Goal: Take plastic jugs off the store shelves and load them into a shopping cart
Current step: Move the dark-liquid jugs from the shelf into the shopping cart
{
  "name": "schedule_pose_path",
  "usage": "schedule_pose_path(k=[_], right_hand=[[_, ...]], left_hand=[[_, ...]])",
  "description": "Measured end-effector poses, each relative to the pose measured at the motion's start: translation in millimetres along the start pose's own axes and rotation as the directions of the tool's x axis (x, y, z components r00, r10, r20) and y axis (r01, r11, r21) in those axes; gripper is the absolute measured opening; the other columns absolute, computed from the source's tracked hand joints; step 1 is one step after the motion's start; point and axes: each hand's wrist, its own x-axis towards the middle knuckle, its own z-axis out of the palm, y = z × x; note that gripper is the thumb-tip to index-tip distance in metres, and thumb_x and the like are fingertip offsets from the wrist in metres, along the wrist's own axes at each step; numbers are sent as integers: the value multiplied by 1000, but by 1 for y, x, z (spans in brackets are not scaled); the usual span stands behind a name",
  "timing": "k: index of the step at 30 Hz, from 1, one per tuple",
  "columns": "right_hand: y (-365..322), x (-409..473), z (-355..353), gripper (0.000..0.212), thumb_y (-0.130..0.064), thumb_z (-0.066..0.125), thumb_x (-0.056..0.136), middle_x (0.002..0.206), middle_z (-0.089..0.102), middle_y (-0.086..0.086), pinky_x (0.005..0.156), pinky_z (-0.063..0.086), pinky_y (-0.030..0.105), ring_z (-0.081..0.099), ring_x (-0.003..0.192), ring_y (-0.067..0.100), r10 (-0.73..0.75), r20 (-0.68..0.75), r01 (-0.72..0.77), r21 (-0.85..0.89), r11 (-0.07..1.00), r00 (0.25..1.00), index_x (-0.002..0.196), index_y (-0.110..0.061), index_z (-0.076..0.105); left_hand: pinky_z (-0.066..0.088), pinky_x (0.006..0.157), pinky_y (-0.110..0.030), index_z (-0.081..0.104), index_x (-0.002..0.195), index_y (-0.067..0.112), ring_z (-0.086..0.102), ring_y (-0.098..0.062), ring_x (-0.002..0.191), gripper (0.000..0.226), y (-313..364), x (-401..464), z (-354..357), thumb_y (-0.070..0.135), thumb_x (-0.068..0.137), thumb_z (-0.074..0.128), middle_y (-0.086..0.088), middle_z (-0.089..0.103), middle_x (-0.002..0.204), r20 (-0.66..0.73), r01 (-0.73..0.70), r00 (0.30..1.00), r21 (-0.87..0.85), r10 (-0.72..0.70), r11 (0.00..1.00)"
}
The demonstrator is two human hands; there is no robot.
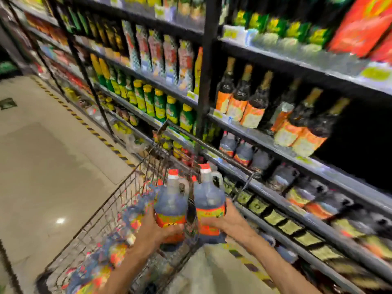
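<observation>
You hold two dark-filled jugs, the left jug and the right jug, each with a red cap and an orange-red label with yellow. The cart is grey wire. The floor is beige, edged with yellow-and-black striped tape. The shelves are dark grey.

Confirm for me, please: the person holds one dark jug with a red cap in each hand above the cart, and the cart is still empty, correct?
Not quite. The head view shows the left hand and right hand each gripping a dark jug, left jug and right jug, but the cart is not empty: several similar jugs already lie in it.
</observation>
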Motion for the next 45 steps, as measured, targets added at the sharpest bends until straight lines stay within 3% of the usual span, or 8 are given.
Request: schedule_pose_path(k=[4,8,19,22,29,34,39,45], right_hand=[[11,-49,-80,102,-50,97,46,124,70,-2,90,61,42,72,108,16,-35,-112,40,43,998,993,133,-26,50],[28,-103,-157,79,-15,93,73,127,71,2,86,61,32,73,107,13,-88,-192,105,79,991,977,137,-24,48],[78,-219,-310,66,-15,90,78,118,73,-4,82,60,27,73,102,8,-31,-561,167,193,967,827,129,-27,50],[91,-234,-343,74,-25,93,75,121,74,-2,94,59,40,73,108,15,2,-633,169,210,963,774,135,-26,50],[103,-260,-410,66,-20,86,82,125,73,2,88,61,33,73,109,17,51,-756,226,259,939,653,138,-24,52],[102,-264,-454,61,-22,85,82,115,77,-3,86,62,32,75,102,12,82,-813,228,256,939,577,136,-24,56],[100,-260,-498,58,-17,82,85,105,73,-2,61,53,14,72,76,-3,84,-860,267,247,932,503,135,-20,53],[99,-246,-549,53,-21,87,81,98,74,-3,67,53,20,71,76,3,49,-915,261,165,951,400,125,-13,59]], left_hand=[[57,76,-21,49,117,34,71,-10,96,103,39,-17,71,51,28,99,-1,69,117,149,-72,986,-31,76,997],[59,73,-28,50,126,34,74,-15,94,102,71,-38,146,49,39,102,3,71,114,274,-142,951,-17,142,990],[59,73,-27,51,124,35,74,-6,91,98,143,-63,347,49,41,102,3,73,114,620,-279,756,17,208,960],[57,75,-24,53,125,34,73,-3,92,88,164,-59,402,43,51,101,6,73,114,678,-318,699,11,226,948],[62,76,-32,57,120,22,75,-14,89,59,234,-45,526,22,72,91,-1,75,107,765,-333,593,-51,251,942],[62,86,-48,60,117,19,76,-23,90,76,277,-36,601,48,55,94,-2,77,99,763,-397,572,-63,301,916],[55,90,-38,46,122,25,67,-20,106,86,283,-33,650,39,50,91,1,64,118,742,-547,537,-56,402,835],[44,87,-28,37,142,12,58,-18,113,91,264,-26,677,23,71,92,-2,58,131,726,-628,533,-4,434,778]])
